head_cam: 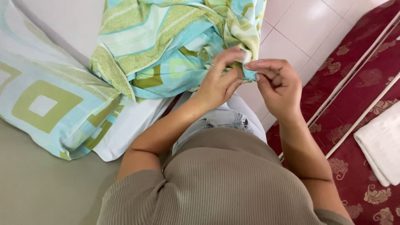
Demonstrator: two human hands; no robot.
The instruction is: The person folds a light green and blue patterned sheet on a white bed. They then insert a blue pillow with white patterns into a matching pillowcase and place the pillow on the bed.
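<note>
A patterned bedsheet [166, 46], printed in turquoise, green and cream bands and squares, is shown bunched in the upper centre of the frame. One small corner of its edge is drawn out toward the centre right, where it is pinched between both hands. The left hand [218, 81] is seen at the centre, its thumb and fingers closed on the fabric, the index finger stretched along the fold. The right hand [277, 85] is placed just beside it to the right, fingers curled inward and closed on the same corner; the fingertips of the two hands are touching or nearly touching across the cloth. The remainder of the sheet is left hanging and heaped toward the upper left, where it rests against a pillow [50, 104] covered in matching fabric. A white pillow [129, 125] is partly shown beneath that one, at the centre left. The lower centre is filled by the person's ribbed taupe top [225, 183] and light jeans [216, 118]. Pale floor tiles [308, 25] are visible at the upper right. A maroon floral mattress [358, 83] is shown along the right edge, with a folded white towel [381, 143] laid on it.
</note>
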